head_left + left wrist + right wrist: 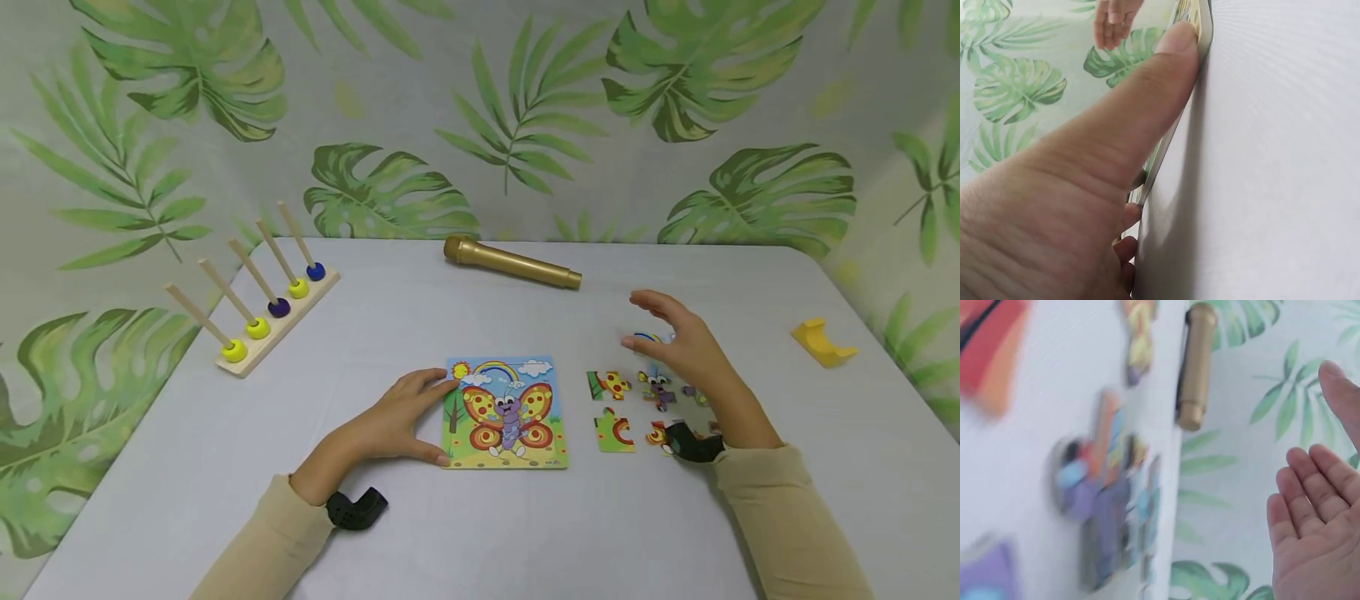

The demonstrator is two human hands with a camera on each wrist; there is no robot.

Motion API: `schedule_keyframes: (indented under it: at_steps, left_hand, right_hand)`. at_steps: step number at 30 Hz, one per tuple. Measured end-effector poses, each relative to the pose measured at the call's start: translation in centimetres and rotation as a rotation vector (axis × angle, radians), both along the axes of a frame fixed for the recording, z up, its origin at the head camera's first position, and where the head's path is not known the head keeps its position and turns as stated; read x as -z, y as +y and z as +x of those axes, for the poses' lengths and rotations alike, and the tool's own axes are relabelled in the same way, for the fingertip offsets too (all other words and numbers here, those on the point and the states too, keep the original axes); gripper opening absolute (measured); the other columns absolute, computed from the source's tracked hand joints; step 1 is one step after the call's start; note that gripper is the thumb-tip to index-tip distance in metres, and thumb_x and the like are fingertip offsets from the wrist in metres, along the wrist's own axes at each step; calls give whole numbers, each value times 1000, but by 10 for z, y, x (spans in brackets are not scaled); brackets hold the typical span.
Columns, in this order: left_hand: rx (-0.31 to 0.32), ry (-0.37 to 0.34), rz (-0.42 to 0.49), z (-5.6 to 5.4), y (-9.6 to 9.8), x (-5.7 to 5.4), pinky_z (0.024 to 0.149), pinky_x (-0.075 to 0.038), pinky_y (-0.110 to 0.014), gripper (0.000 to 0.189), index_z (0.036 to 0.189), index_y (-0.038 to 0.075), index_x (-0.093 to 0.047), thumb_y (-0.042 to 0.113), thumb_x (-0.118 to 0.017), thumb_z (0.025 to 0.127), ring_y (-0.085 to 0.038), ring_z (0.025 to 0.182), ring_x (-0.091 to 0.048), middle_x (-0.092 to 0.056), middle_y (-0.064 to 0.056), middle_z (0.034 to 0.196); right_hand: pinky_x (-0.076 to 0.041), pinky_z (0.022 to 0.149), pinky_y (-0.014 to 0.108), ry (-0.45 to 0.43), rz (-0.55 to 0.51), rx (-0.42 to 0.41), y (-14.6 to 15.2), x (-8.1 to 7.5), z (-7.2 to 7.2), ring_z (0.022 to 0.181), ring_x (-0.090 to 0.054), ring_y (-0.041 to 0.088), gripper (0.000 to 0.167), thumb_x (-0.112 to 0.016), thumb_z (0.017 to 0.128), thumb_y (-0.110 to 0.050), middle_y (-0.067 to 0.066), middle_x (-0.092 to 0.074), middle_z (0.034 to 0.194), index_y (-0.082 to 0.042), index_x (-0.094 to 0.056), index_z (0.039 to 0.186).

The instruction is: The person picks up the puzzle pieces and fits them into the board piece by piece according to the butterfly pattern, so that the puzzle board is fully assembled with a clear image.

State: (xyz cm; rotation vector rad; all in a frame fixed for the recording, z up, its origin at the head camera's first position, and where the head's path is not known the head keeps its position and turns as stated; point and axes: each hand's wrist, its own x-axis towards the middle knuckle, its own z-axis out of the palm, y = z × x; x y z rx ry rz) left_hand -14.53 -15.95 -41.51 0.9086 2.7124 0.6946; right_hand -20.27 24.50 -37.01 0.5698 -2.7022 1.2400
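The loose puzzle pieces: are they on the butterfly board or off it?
Off: in the head view, the visible puzzle pieces lie apart from the butterfly board, with white table showing between.

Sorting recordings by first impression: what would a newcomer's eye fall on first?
Probably the bright butterfly board mid-table, its left edge touched by the left hand. Next, the loose puzzle pieces to its right, with the right hand over them. The golden microphone lying behind also stands out.

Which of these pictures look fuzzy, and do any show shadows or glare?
Right wrist view: puzzle pieces blurred, golden microphone clearer; left wrist view: soft shadow on the white tabletop beside the left hand; head view: butterfly board fairly crisp, no strong glare.
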Motion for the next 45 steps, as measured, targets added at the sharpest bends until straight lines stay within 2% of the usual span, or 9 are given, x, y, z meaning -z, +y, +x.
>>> schedule_keyframes:
  at_steps: [6,14,22,28,35,41,45]
  left_hand:
    - [-5,-9,3,1,1,-1,104,-16,-45,103,142,17,-29,67,-66,60,-24,132,-12,-19,-6,145]
    - [-8,-18,2,0,2,0,104,-15,-44,104,142,17,-27,68,-66,60,-25,133,-10,-18,-5,146]
    - [1,-7,5,0,1,0,105,-15,-44,104,143,17,-27,68,-65,60,-25,133,-11,-18,-6,146]
    - [4,-2,4,0,-1,0,105,-14,-44,104,143,17,-26,68,-65,61,-25,132,-11,-18,-6,145]
    - [9,4,4,0,0,0,105,-15,-44,103,143,17,-27,67,-65,62,-24,132,-11,-18,-6,145]
    - [6,10,2,1,-1,0,105,-15,-44,103,142,17,-27,67,-66,61,-24,132,-11,-19,-6,145]
    - [4,6,5,1,-1,-1,105,-15,-44,102,142,17,-27,66,-67,61,-24,132,-12,-19,-6,145]
  right_hand:
    - [-27,94,56,-88,31,43,18,17,-5,120,-35,40,65,-67,81,-29,18,-42,131,-6,-37,134]
    - [-27,94,56,-194,95,87,31,33,-7,119,-35,42,68,-64,83,-36,21,-40,133,-3,-35,135]
    - [-21,96,58,-164,209,52,35,40,-13,123,-28,42,60,-62,84,-33,24,-36,132,-1,-42,131]
    - [-23,95,59,-153,242,44,31,39,-15,117,-33,43,51,-61,86,-29,26,-39,124,3,-48,123]
    - [-33,89,54,-113,128,97,26,35,-10,108,-40,39,49,-60,87,-26,24,-40,122,2,-46,124]
    - [-37,86,32,-25,12,70,8,18,-5,102,-43,20,45,-61,86,-20,13,-46,119,-2,-46,125]
    - [-37,82,18,52,-57,-14,-16,-2,8,96,-43,11,42,-62,85,-11,10,-47,116,-3,-49,124]
